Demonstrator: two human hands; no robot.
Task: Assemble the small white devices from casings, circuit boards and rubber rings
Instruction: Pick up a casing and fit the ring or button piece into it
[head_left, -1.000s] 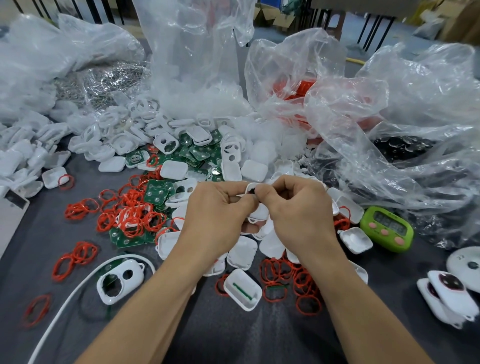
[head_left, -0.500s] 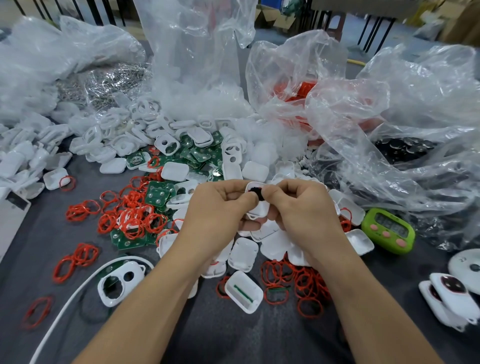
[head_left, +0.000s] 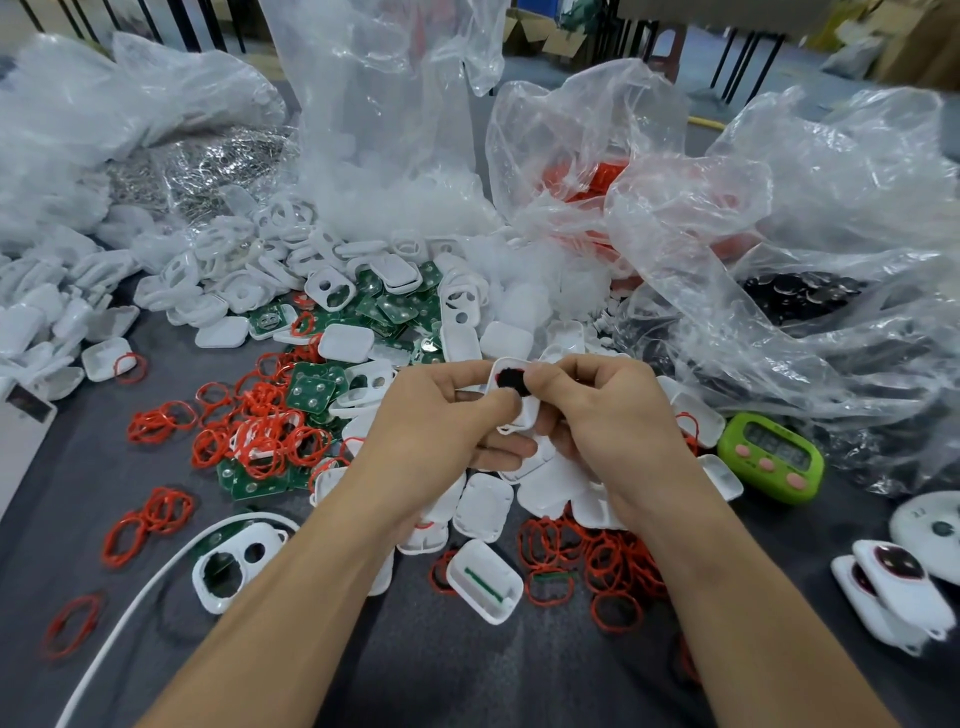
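Note:
Both my hands hold one small white casing (head_left: 521, 410) above the middle of the table. My left hand (head_left: 441, 415) grips its left side, thumb pressed on its face. My right hand (head_left: 608, 410) pinches its right side, thumb beside a dark round part (head_left: 506, 379) set in the casing's top. Loose white casings (head_left: 483, 506) lie under my hands. Red rubber rings (head_left: 260, 431) and green circuit boards (head_left: 311, 387) are scattered to the left. More red rings (head_left: 587, 551) lie below my right hand.
Clear plastic bags (head_left: 727, 234) of parts stand along the back and right. A green timer (head_left: 771, 457) sits at the right. Assembled white devices (head_left: 893, 587) lie at the far right. A white cable (head_left: 130, 608) curves at the lower left beside a two-holed casing (head_left: 234, 564).
My hands stayed together over the same spot. The casing has turned between my fingers, so its dark round part now shows more at the top.

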